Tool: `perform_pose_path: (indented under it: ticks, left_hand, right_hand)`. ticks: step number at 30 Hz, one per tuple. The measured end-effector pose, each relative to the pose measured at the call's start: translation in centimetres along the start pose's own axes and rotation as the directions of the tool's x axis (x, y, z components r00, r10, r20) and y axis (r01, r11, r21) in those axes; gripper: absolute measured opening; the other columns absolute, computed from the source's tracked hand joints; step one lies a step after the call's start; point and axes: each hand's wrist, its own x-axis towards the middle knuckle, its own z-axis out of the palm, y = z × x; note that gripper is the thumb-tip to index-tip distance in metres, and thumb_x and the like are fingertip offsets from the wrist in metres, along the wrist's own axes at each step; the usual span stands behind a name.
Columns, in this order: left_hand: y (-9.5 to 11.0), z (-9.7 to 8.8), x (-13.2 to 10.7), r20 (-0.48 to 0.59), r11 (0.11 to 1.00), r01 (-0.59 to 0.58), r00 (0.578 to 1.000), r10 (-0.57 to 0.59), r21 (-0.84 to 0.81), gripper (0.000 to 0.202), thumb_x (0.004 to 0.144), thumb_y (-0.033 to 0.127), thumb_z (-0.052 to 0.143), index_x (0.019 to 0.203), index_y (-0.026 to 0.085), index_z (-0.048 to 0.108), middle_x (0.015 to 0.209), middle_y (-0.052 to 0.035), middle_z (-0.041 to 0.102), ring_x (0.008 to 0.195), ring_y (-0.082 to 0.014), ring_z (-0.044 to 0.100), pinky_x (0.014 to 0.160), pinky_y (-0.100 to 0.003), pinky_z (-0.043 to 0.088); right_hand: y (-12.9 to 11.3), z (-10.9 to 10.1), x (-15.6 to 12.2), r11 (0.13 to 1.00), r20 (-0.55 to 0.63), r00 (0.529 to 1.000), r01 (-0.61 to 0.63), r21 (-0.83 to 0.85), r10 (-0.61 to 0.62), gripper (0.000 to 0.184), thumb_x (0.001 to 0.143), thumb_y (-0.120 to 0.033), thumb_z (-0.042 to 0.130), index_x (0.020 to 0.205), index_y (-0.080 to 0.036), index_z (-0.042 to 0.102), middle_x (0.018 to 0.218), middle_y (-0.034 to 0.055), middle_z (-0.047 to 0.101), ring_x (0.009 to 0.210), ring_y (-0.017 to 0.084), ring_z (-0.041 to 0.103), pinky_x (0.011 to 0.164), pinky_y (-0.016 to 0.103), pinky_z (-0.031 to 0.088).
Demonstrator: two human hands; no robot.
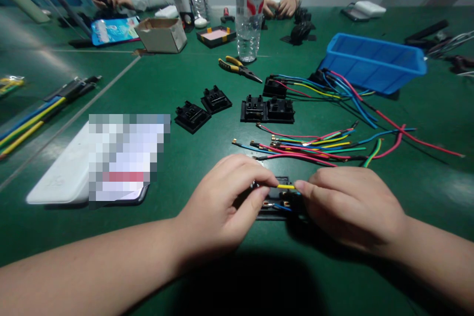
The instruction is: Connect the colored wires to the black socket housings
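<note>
A short yellow wire (286, 186) stretches between my two hands, just above a black plastic socket module (273, 216) on the green table. My left hand (229, 202) is closed in a pinch at the wire's left end, which its fingers hide. On the other side, my right hand (351, 205) grips the wire between thumb and finger and covers the module's right part. A blue wire (283, 207) and brass terminals (286, 203) show on the module below. Beyond my hands lies a loose bunch of coloured wires (314, 145) with brass terminals.
Several black modules (267, 109) sit ahead, some wired. Pliers (239, 69), a water bottle (250, 15) and a blue bin (374, 61) stand beyond. A phone (126, 163) and a white power bank (62, 170) lie left. Two people work across the table (207, 163).
</note>
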Motion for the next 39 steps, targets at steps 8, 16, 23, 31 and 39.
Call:
perform_pose_path:
  ticks: [8,16,23,31,39]
  left_hand:
    - [-0.1,-0.3,0.0,0.074,0.994,-0.052,0.996,0.045,0.095,0.014,0.09,0.011,0.054,0.092,0.019,0.065,0.087,-0.0033,0.071,0.086,-0.017,0.064,0.079,-0.031,0.046]
    - [0.0,-0.1,-0.1,-0.056,0.99,0.144,0.988,-0.144,-0.007,0.012,0.092,0.012,0.049,0.094,0.02,0.058,0.091,-0.0018,0.063,0.085,-0.015,0.058,0.078,-0.026,0.044]
    - [-0.5,0.1,0.0,-0.213,0.858,0.39,0.855,-0.472,-0.334,0.005,0.095,0.024,0.047,0.097,0.022,0.051,0.092,-0.001,0.056,0.085,-0.0152,0.054,0.072,-0.024,0.044]
    - [-0.5,0.4,-0.2,-0.218,0.85,0.395,0.848,-0.483,-0.349,0.006,0.099,0.025,0.044,0.1,0.023,0.049,0.095,-0.0008,0.055,0.088,-0.0144,0.052,0.076,-0.025,0.043]
    - [-0.6,0.2,0.0,-0.178,0.815,0.419,0.837,-0.517,-0.399,0.005,0.097,0.024,0.045,0.094,0.024,0.05,0.093,-0.0001,0.054,0.085,-0.0153,0.051,0.075,-0.027,0.042]
  right_hand:
    - [-0.9,-0.5,0.0,0.997,0.091,0.996,-0.001,-0.08,0.008,0.015,0.092,-0.017,0.049,0.085,-0.02,0.061,0.071,0.0043,0.061,0.06,0.015,0.044,0.054,0.03,0.029]
    - [-0.7,-0.3,-0.1,0.989,0.009,0.999,-0.044,-0.14,0.046,0.02,0.091,-0.016,0.052,0.11,-0.014,0.058,0.07,0.0017,0.061,0.057,0.014,0.046,0.052,0.029,0.032]
    - [-0.5,-0.2,0.1,0.989,0.013,0.993,-0.119,-0.089,0.121,0.037,0.092,-0.012,0.048,0.128,-0.008,0.052,0.069,0.0013,0.059,0.057,0.014,0.049,0.052,0.027,0.037]
    - [-0.1,0.0,0.0,0.974,0.048,0.98,-0.183,-0.136,0.191,0.042,0.085,-0.007,0.044,0.125,-0.011,0.054,0.077,0.0058,0.064,0.061,0.016,0.055,0.05,0.027,0.04]
    - [-0.2,-0.2,0.0,0.973,0.039,0.989,-0.136,-0.188,0.146,0.036,0.083,-0.004,0.047,0.115,-0.016,0.057,0.083,0.0073,0.067,0.068,0.019,0.057,0.054,0.03,0.041]
